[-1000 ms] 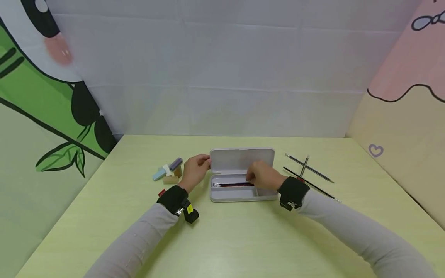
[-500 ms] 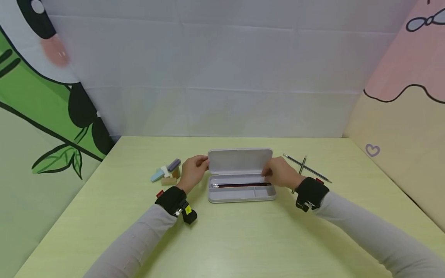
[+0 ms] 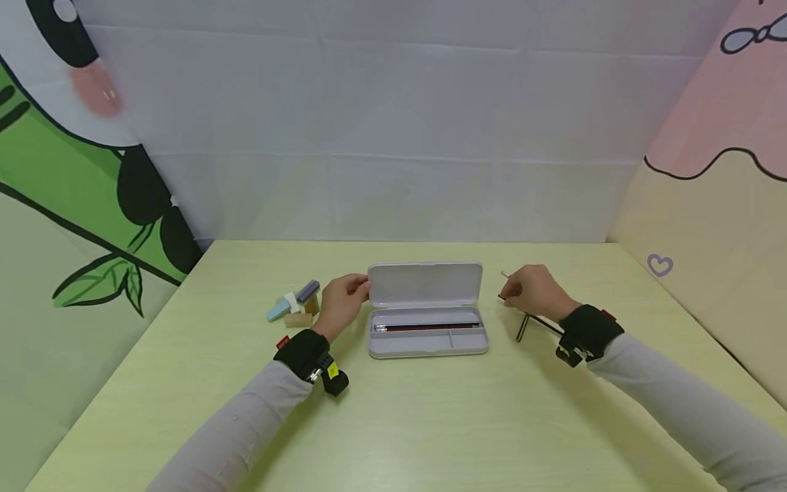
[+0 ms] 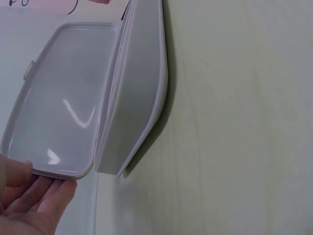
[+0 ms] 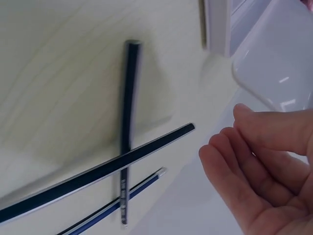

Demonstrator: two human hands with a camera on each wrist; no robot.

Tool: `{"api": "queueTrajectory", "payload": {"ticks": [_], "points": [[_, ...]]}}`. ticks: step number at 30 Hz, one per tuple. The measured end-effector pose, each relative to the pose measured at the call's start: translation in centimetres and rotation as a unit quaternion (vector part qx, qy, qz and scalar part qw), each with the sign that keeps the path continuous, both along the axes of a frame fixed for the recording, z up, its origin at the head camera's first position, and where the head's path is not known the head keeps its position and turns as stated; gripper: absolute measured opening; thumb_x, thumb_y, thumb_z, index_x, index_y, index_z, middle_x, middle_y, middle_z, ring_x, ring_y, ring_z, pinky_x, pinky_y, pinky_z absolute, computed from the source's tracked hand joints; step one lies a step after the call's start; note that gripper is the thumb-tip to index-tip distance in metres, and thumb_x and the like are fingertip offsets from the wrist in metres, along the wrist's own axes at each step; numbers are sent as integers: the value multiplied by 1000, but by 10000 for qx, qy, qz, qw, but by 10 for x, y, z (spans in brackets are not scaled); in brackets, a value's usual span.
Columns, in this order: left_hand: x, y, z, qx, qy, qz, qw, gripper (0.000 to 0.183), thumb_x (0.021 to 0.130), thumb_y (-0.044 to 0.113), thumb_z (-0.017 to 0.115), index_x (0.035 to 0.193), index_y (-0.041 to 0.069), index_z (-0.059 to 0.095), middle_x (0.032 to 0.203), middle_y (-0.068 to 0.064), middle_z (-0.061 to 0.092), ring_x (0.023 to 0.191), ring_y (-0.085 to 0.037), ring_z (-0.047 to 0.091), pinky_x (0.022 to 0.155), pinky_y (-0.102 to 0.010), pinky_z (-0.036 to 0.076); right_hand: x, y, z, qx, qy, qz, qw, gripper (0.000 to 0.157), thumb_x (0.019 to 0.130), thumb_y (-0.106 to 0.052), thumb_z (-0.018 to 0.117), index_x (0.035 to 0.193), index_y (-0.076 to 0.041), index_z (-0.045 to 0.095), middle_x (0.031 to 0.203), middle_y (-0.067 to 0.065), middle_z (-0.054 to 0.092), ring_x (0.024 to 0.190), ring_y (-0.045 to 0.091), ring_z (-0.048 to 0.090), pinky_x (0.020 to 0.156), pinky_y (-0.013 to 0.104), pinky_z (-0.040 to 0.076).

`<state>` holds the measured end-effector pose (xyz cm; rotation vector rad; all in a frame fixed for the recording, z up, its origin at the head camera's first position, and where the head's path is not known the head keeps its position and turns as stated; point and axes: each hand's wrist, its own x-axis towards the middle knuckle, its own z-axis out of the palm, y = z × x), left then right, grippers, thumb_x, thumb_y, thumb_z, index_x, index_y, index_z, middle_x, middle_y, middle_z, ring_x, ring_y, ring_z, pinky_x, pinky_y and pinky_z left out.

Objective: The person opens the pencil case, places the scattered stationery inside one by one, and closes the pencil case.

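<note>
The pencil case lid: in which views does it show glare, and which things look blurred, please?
Left wrist view: curved and small bright glare on the lid; right wrist view: two glare marks on the lid, pencils softly blurred; head view: no clear glare on the lid.

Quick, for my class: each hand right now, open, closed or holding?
Left hand: holding the case lid by its edge.
Right hand: open, holding nothing, near the pencils.
</note>
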<state>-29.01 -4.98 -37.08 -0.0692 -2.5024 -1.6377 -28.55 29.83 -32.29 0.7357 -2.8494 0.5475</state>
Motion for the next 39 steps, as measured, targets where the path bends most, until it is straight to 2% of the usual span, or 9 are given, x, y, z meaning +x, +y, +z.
{"api": "queueTrajectory", "payload": {"ticks": [9,13,21,24,33,39], "points": [[-4,1,-3,-8,-46,-4,10000,26,97,14,56,118,0,65,115,-21,69,103,-31,69,90,-35,57,3,23,-9,19,-2,-297,9996,8,75,0,75,83,3,73,76,14,69,69,24,62,66,35,52],[-8,5,-2,3,-101,43,9999,26,97,14,56,118,0,65,115,-21,69,104,-30,69,90,-35,57,-5,34,-9,73,-168,-498,9986,8,74,-1,75,81,3,73,75,14,68,69,25,60,65,35,51],[-14,10,1,29,-138,137,9998,27,97,15,56,119,0,64,116,-21,68,105,-31,69,90,-35,57,-21,50,-11,178,-418,-652,9968,4,73,-1,74,76,1,74,71,11,70,66,21,60,63,34,51],[-16,12,3,22,-134,171,9998,28,97,14,56,119,-1,64,116,-22,68,105,-31,69,90,-35,57,-26,54,-12,171,-450,-664,9966,3,72,-1,75,75,1,74,71,11,71,66,20,61,63,33,52],[-17,11,2,-11,-43,172,9998,27,97,14,56,119,-1,64,115,-22,69,104,-31,69,90,-35,57,-24,57,-16,164,-575,-662,9960,3,71,0,76,73,1,74,72,10,69,64,16,59,63,32,51],[-14,12,3,1,-92,156,9998,28,98,14,55,119,-1,63,115,-22,68,105,-31,69,91,-35,57,-24,58,-13,196,-467,-438,9978,4,72,1,75,75,1,74,71,10,70,61,15,59,58,29,51]]}}
